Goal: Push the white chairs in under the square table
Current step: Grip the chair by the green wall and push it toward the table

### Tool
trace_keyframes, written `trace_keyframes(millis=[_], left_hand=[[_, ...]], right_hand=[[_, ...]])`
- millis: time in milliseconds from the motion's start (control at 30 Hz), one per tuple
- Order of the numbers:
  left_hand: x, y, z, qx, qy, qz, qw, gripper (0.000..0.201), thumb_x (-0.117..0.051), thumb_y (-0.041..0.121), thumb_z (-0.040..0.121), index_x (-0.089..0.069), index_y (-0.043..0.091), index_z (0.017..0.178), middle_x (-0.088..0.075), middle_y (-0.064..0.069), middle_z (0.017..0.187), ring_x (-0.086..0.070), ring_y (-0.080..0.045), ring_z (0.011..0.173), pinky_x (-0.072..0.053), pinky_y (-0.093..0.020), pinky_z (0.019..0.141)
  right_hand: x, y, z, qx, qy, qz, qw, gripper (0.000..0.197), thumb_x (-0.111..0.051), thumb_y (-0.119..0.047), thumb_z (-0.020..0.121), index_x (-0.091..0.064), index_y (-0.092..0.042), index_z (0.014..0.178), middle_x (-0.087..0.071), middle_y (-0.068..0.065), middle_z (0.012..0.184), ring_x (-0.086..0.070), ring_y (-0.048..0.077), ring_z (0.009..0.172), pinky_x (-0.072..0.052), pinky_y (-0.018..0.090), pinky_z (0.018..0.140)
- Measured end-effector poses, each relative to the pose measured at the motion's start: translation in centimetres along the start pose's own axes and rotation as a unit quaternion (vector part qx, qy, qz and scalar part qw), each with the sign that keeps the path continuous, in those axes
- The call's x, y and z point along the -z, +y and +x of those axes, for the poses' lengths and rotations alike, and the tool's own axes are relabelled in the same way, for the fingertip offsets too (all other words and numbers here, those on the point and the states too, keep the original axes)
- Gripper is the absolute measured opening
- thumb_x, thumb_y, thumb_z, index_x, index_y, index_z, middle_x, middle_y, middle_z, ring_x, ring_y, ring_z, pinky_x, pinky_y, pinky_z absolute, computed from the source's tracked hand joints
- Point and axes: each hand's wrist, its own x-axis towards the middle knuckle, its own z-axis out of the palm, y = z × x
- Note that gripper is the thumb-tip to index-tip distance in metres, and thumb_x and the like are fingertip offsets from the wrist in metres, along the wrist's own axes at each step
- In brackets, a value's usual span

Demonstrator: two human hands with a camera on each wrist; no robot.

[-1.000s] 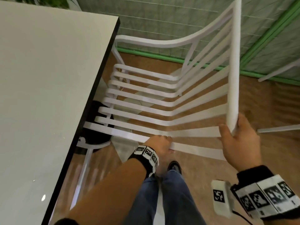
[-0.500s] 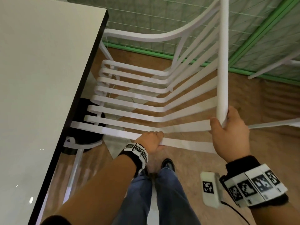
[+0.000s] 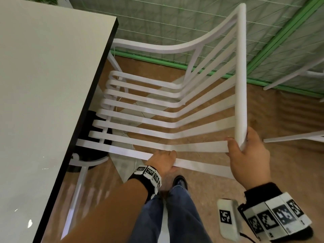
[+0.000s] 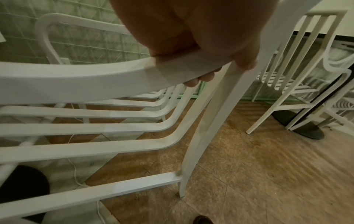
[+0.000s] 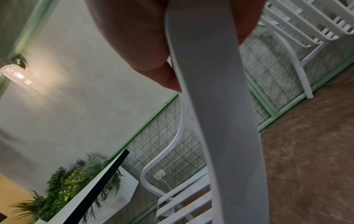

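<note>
A white slatted chair [image 3: 157, 113] stands at the right side of the square white table [image 3: 43, 102], the front ends of its seat slats at the table's black edge. My left hand [image 3: 163, 160] grips the chair's near armrest [image 4: 91, 78], fingers curled under the bar. My right hand [image 3: 245, 155] holds the near end of the top rail [image 3: 241, 85] of the backrest, thumb on one side and fingers on the other. In the right wrist view that rail [image 5: 214, 106] runs through my grip.
The table's black round base [image 3: 91, 151] sits on the brown floor under the chair's front. Parts of other white chairs [image 3: 298, 137] show at the right, and another chair [image 4: 298, 63] stands at a second table. A green-framed mesh fence [image 3: 175, 28] runs behind. My legs and shoe [image 3: 178, 181] are below.
The chair's seat has slid a little further toward the table's edge. Both hands keep the same grips on the armrest and top rail.
</note>
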Motion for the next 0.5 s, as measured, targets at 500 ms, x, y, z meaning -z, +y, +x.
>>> trace_keyframes(millis=[500], left_hand=[[-0.6, 0.8, -3.1, 0.058, 0.02, -0.121, 0.991, 0.065, -0.051, 0.04, 0.093, -0.023, 0.011, 0.144, -0.034, -0.011, 0.15, -0.029, -0.027, 0.138, -0.02, -0.039, 0.115]], right_hand=[[0.4, -0.4, -1.1, 0.006, -0.002, -0.047, 0.999, 0.033, -0.055, -0.022, 0.091, -0.045, -0.007, 0.119, -0.058, 0.013, 0.093, -0.058, 0.027, 0.077, -0.043, 0.028, 0.054]])
